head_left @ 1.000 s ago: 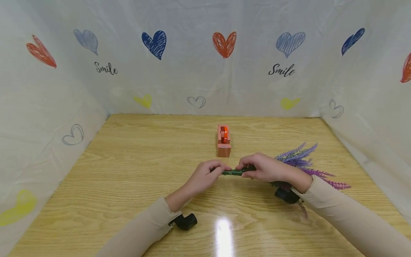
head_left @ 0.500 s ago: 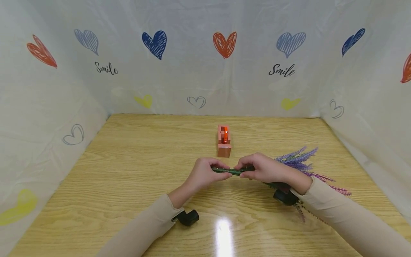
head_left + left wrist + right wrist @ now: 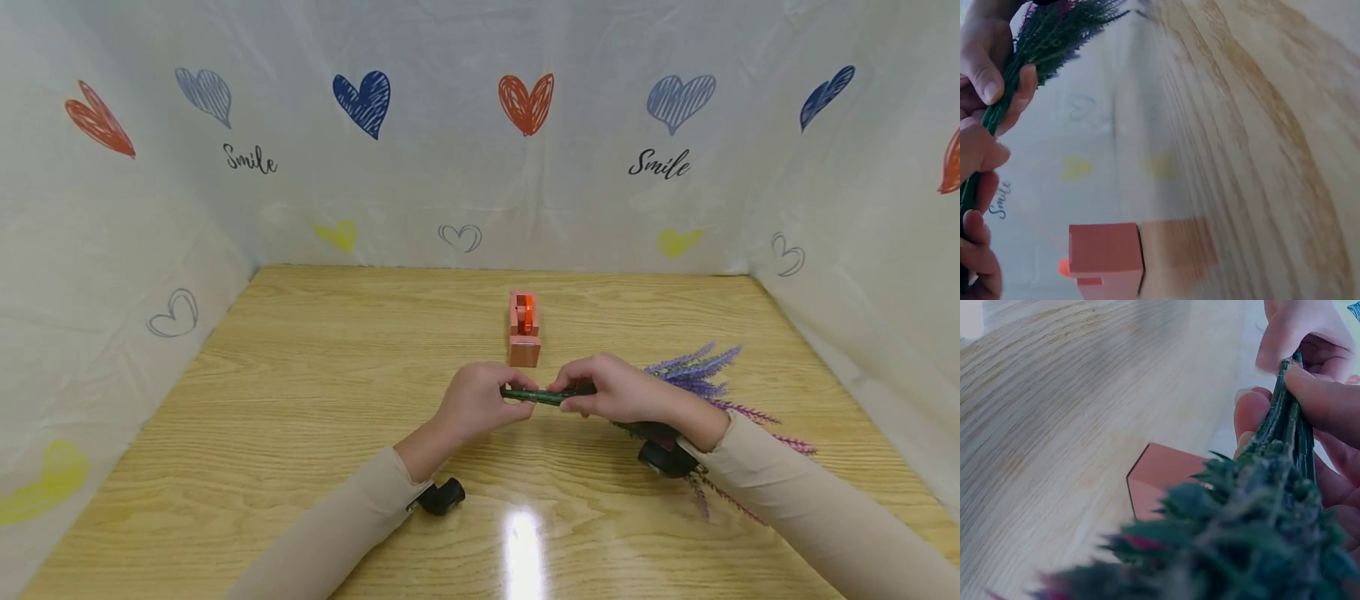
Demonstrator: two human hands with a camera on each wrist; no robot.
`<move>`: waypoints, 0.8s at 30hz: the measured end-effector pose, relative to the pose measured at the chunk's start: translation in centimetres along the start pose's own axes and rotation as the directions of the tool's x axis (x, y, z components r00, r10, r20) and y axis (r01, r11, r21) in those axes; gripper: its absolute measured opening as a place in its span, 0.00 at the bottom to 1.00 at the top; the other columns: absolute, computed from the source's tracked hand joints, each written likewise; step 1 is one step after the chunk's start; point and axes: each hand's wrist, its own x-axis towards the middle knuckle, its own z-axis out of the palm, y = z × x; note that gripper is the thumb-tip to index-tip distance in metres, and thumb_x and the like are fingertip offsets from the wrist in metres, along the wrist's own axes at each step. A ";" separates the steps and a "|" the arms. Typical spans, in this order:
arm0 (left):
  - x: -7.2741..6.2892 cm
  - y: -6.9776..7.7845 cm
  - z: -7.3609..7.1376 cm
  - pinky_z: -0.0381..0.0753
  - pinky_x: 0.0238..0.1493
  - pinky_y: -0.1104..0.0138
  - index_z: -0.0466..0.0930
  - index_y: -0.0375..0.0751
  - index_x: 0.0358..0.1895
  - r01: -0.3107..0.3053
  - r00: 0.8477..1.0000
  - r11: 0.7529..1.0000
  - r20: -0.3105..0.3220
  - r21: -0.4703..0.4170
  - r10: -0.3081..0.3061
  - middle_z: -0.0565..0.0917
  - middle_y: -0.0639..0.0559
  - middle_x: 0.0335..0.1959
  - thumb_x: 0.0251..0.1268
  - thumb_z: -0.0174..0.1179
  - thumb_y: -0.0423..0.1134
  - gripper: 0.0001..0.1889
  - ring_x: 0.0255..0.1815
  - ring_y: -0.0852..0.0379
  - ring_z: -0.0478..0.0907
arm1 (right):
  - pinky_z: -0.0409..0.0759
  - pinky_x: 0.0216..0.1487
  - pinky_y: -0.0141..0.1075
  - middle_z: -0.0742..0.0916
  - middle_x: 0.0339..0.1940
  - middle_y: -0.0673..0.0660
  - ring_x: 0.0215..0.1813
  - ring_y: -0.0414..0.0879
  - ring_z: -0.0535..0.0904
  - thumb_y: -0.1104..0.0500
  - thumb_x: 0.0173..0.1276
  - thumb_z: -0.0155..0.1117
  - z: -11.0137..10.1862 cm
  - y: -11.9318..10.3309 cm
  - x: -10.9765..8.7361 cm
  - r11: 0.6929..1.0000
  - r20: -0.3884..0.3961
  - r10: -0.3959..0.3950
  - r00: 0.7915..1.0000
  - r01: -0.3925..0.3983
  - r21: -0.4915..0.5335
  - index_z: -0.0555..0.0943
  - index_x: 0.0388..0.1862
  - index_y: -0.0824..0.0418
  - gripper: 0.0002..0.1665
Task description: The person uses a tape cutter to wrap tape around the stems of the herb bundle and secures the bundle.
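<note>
A bunch of lavender with purple, violet and pink flower heads lies across my right forearm's far side, its green stems pointing left. My right hand grips the stems between thumb and fingers. At their left end, my left hand pinches the same stems, thumb below and fingers above. Both hands sit close together in the left wrist view, around the stems. Dark green leaves fill the lower part of the right wrist view. My palms hide parts of the stems.
A pink tape dispenser with an orange-red roll stands just beyond my hands on the wooden table. White sheeting printed with hearts rises at the back and both sides. A black wrist camera hangs beneath my left wrist.
My left hand has shifted along the stems, its fingers first spreading off the end and now pinching them from above and below. The right hand keeps its grip nearly in place; the flowers sank slightly.
</note>
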 end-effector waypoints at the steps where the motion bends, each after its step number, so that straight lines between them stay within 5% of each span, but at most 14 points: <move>1: 0.0 0.0 0.0 0.70 0.24 0.76 0.86 0.45 0.31 -0.055 0.998 0.997 -0.025 0.049 0.057 0.83 0.59 0.25 0.47 0.70 0.36 0.06 0.22 0.65 0.72 | 0.72 0.21 0.33 0.82 0.26 0.47 0.21 0.45 0.75 0.66 0.64 0.62 0.0 0.0 0.0 1.000 -0.002 0.005 1.000 -0.005 0.003 0.82 0.41 0.64 0.07; 6: 0.0 -0.5 0.2 0.73 0.27 0.78 0.84 0.41 0.30 -0.277 0.945 0.928 -0.106 0.250 0.311 0.82 0.56 0.25 0.48 0.69 0.35 0.05 0.23 0.65 0.77 | 0.71 0.20 0.33 0.81 0.25 0.48 0.20 0.39 0.72 0.67 0.64 0.62 -0.1 -0.3 0.1 1.000 -0.005 0.011 1.000 -0.011 0.004 0.81 0.41 0.65 0.07; 9: -0.1 -0.7 0.4 0.72 0.25 0.78 0.83 0.40 0.31 -0.320 0.923 0.892 -0.107 0.319 0.369 0.81 0.55 0.26 0.50 0.69 0.35 0.06 0.22 0.65 0.76 | 0.71 0.20 0.32 0.81 0.25 0.48 0.20 0.37 0.71 0.67 0.64 0.62 -0.3 -0.4 0.2 1.000 -0.005 0.011 1.000 -0.011 0.001 0.81 0.41 0.65 0.07; 12: -0.2 -0.6 0.4 0.73 0.25 0.78 0.81 0.40 0.33 -0.313 0.927 0.882 -0.091 0.352 0.365 0.79 0.55 0.27 0.52 0.69 0.35 0.07 0.22 0.65 0.74 | 0.71 0.20 0.33 0.81 0.25 0.48 0.20 0.37 0.72 0.67 0.64 0.62 -0.3 -0.4 0.2 1.000 -0.010 0.006 1.000 -0.006 -0.006 0.81 0.40 0.65 0.06; 16: -0.3 -0.3 0.4 0.75 0.30 0.76 0.80 0.40 0.36 -0.238 0.965 0.930 -0.040 0.281 0.259 0.78 0.54 0.30 0.54 0.68 0.35 0.08 0.27 0.64 0.75 | 0.71 0.20 0.33 0.81 0.25 0.48 0.20 0.36 0.71 0.66 0.64 0.62 -0.4 -0.3 0.2 1.000 -0.005 0.004 1.000 -0.004 -0.021 0.81 0.41 0.65 0.07; 20: -0.3 -0.2 -0.2 0.75 0.31 0.72 0.75 0.41 0.51 -0.048 0.996 0.999 0.076 0.018 0.047 0.78 0.56 0.34 0.53 0.69 0.36 0.21 0.29 0.61 0.74 | 0.72 0.23 0.33 0.84 0.32 0.52 0.22 0.36 0.72 0.66 0.64 0.63 -0.4 -0.3 0.0 0.998 -0.006 0.007 1.000 -0.007 -0.063 0.82 0.41 0.63 0.07; 22: -0.3 -0.2 -0.8 0.75 0.30 0.70 0.71 0.44 0.56 0.084 0.988 0.989 0.137 -0.124 -0.067 0.77 0.57 0.36 0.53 0.69 0.40 0.26 0.30 0.59 0.74 | 0.74 0.26 0.34 0.85 0.36 0.54 0.26 0.36 0.74 0.67 0.63 0.63 -0.4 -0.3 -0.1 0.996 -0.013 0.004 1.000 -0.005 -0.089 0.82 0.41 0.63 0.07; 24: -0.4 -0.4 -1.3 0.75 0.31 0.68 0.73 0.45 0.55 0.199 0.969 0.952 0.190 -0.231 -0.156 0.78 0.58 0.37 0.56 0.67 0.43 0.23 0.31 0.58 0.74 | 0.76 0.29 0.34 0.85 0.39 0.54 0.30 0.37 0.77 0.67 0.62 0.64 -0.3 -0.1 -0.1 0.993 -0.021 -0.005 1.000 0.002 -0.118 0.82 0.40 0.62 0.08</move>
